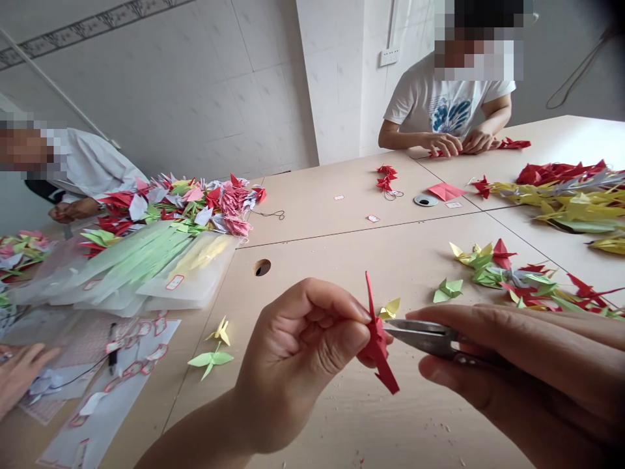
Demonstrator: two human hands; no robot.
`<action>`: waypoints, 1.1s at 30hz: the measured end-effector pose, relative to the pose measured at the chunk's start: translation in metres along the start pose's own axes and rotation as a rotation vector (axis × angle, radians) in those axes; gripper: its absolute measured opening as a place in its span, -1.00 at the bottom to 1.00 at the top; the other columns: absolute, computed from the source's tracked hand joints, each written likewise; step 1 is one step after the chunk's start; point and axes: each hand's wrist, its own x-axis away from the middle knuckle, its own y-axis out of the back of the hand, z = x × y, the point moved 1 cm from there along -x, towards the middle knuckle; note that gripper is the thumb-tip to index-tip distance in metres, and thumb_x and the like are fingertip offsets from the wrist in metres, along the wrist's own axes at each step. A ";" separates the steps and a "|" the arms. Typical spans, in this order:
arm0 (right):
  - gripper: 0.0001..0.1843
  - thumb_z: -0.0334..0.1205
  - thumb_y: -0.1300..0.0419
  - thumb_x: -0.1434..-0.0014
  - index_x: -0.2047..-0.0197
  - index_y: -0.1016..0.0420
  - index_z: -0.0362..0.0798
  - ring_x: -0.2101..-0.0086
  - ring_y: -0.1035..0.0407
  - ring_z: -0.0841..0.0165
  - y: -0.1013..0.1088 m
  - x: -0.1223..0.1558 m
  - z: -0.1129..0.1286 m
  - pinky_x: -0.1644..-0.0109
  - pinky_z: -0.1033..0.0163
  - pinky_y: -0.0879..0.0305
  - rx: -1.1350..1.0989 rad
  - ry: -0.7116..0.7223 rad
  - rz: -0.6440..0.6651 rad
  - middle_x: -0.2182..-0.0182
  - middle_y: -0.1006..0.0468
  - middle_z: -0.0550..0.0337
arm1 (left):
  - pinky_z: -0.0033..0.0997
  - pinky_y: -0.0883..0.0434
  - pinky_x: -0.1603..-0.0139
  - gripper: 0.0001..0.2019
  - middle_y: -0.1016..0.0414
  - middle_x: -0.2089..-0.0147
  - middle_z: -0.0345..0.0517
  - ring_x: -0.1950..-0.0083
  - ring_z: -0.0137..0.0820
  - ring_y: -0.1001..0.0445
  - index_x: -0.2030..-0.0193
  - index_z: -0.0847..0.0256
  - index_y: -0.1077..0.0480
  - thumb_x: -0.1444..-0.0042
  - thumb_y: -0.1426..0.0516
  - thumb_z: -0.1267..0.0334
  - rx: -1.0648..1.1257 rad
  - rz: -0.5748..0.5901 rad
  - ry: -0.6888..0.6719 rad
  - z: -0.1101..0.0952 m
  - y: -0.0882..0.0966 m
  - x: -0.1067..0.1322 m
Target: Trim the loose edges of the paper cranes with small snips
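Note:
My left hand (297, 352) pinches a red origami crane (377, 342) between thumb and fingertips, above the pale wood table (312, 417). My right hand (517, 365) comes in from the right, closed around small steel thread snips (420, 337). The snips' blades point left and reach the crane's red paper, with their tips partly hidden behind it. A small yellow paper crane (389, 309) lies on the table just beyond the red one. A heap of mixed paper cranes (502, 273) lies further off to the right.
Two co-workers sit at the table: one in a white T-shirt (442, 104) folds red paper, and another (83, 169) sits at left behind a large pile of cranes (185, 208). Plastic bags of green and yellow paper (141, 267), red-bordered labels (141, 345) and a cable hole (262, 267) lie around.

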 end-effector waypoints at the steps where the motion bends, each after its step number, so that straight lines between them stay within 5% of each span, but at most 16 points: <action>1: -0.83 0.01 -0.29 -0.84 -0.37 -0.60 0.31 0.36 -0.79 0.15 0.001 -0.002 0.000 0.25 0.10 -0.64 -0.008 0.006 0.010 0.16 -0.92 0.25 | -0.66 -0.82 -0.04 -0.81 -0.97 0.06 -0.22 0.11 -0.52 -0.94 -0.08 0.05 -0.89 -0.66 -0.47 0.47 0.010 0.003 0.008 0.000 0.000 -0.001; 6: -0.88 -0.17 -0.28 -0.84 -0.18 -0.65 0.24 0.45 -0.70 0.25 0.003 -0.012 0.002 0.39 0.18 -0.47 -0.140 0.055 0.086 0.27 -0.86 0.31 | -0.50 -0.86 -0.07 -0.89 -0.96 0.11 -0.17 0.12 -0.39 -0.96 -0.08 0.06 -0.87 -0.61 -0.54 0.39 0.036 0.016 0.036 -0.001 0.000 -0.001; 12: -0.65 0.31 -0.60 -0.57 -0.15 -0.94 0.28 0.23 -0.83 -0.02 0.002 0.005 -0.006 0.27 0.11 -0.64 -0.150 -0.042 0.038 0.28 -0.87 0.13 | -0.52 -0.86 -0.09 -0.87 -0.96 0.07 -0.19 0.08 -0.42 -0.98 -0.10 0.05 -0.88 -0.64 -0.51 0.40 0.097 0.045 0.083 0.000 0.001 -0.001; 17: -0.57 0.43 -0.60 -0.53 -0.11 -0.95 0.29 0.17 -0.85 -0.07 0.003 0.009 -0.008 0.24 0.09 -0.68 -0.154 -0.051 0.030 0.26 -0.88 0.10 | -0.68 -0.80 -0.06 -0.81 -0.97 0.07 -0.21 0.05 -0.53 -0.97 -0.11 0.08 -0.87 -0.75 -0.40 0.44 0.134 0.067 0.113 0.000 0.001 -0.002; 21: -0.68 0.30 -0.55 -0.61 -0.13 -0.93 0.29 0.21 -0.84 -0.04 0.003 0.001 -0.004 0.26 0.08 -0.66 -0.132 -0.045 0.052 0.27 -0.88 0.13 | -0.66 -0.81 -0.02 -0.87 -0.94 0.09 -0.22 0.11 -0.52 -0.94 -0.05 0.11 -0.83 -0.70 -0.46 0.42 0.139 0.053 0.127 -0.001 0.000 -0.003; 27: -0.80 -0.21 -0.30 -0.78 -0.05 -0.73 0.22 0.41 -0.74 0.16 0.003 -0.009 0.000 0.42 0.13 -0.46 -0.130 0.030 0.120 0.27 -0.86 0.22 | -0.56 -0.85 0.03 -0.87 -0.88 0.16 -0.21 0.23 -0.47 -0.88 0.03 0.12 -0.78 -0.59 -0.57 0.36 0.083 -0.002 0.131 -0.004 -0.002 -0.005; 30: -0.92 -0.04 -0.46 -0.70 -0.11 -0.84 0.25 0.35 -0.78 0.08 0.003 -0.006 -0.001 0.38 0.12 -0.52 -0.137 -0.001 0.090 0.26 -0.87 0.19 | -0.51 -0.87 0.02 -0.87 -0.87 0.17 -0.20 0.25 -0.46 -0.87 0.03 0.12 -0.77 -0.57 -0.58 0.33 0.069 0.000 0.125 -0.003 -0.001 -0.005; 33: -0.74 0.20 -0.61 -0.58 -0.14 -0.92 0.28 0.26 -0.82 -0.01 0.002 0.001 -0.004 0.31 0.10 -0.62 -0.153 -0.051 0.051 0.27 -0.87 0.14 | -0.47 -0.87 0.02 -0.79 -0.85 0.21 -0.17 0.24 -0.40 -0.86 0.05 0.12 -0.75 -0.49 -0.65 0.25 0.021 -0.021 0.134 -0.002 0.001 -0.005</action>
